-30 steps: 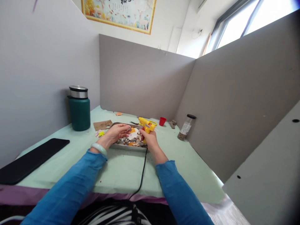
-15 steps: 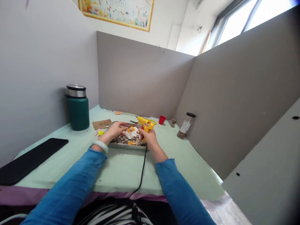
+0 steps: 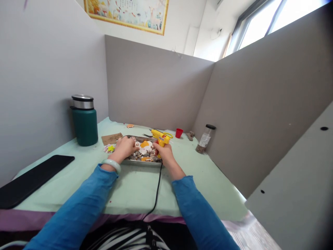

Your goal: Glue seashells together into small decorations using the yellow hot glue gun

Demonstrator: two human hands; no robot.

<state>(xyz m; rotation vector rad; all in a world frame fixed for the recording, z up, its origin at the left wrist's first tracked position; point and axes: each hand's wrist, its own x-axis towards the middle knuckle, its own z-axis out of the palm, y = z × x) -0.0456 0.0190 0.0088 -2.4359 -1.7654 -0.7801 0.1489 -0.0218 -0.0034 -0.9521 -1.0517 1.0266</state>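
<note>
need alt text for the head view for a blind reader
A person's right hand holds a yellow glue gun at the right end of a metal tray full of small shell-like pieces, while the left hand is over its left end. A green bottle, red cup and clear jar stand on the pale green cover.

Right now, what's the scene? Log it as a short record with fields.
Left hand: over left side of the tray; any held item hidden
Right hand: holds yellow glue gun
Tray: metal, containing small mixed pieces, some white or orange
Left of tray: teal bottle
Right of tray: red cup, black-lidded jar
Cord: black, running toward near edge of table
</note>
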